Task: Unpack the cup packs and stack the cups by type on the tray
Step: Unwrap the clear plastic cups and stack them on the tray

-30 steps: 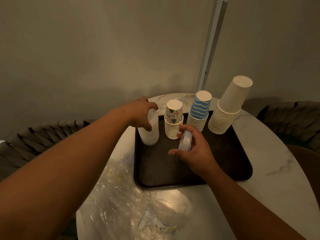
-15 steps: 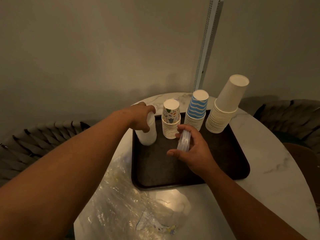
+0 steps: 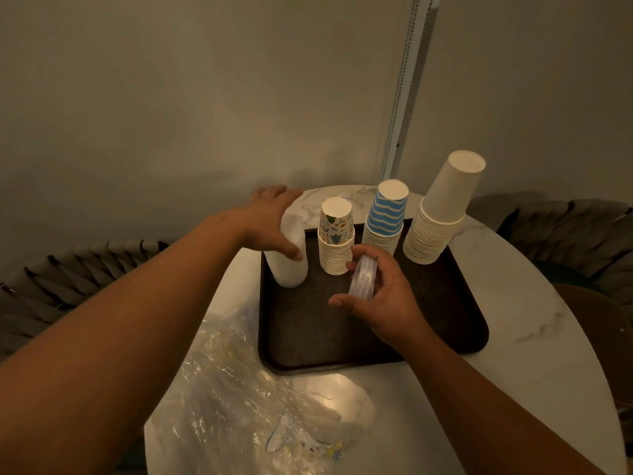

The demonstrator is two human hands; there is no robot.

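Arms reach over the tray [image 3: 445, 323]: my left hand [image 3: 270, 222] curls its grip round the white cups [image 3: 289, 265], my right hand [image 3: 383, 296] pinches clear cups [image 3: 362, 277].

A round marble table [image 3: 534, 323] stands between woven chairs [image 3: 565, 224].

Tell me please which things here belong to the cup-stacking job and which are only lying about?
Job:
- tray
- white stack, held by left hand
- clear cups, held by right hand
- patterned stack
- striped stack
- tall plain stack

Lying about:
- empty wrapping on the table
- chairs
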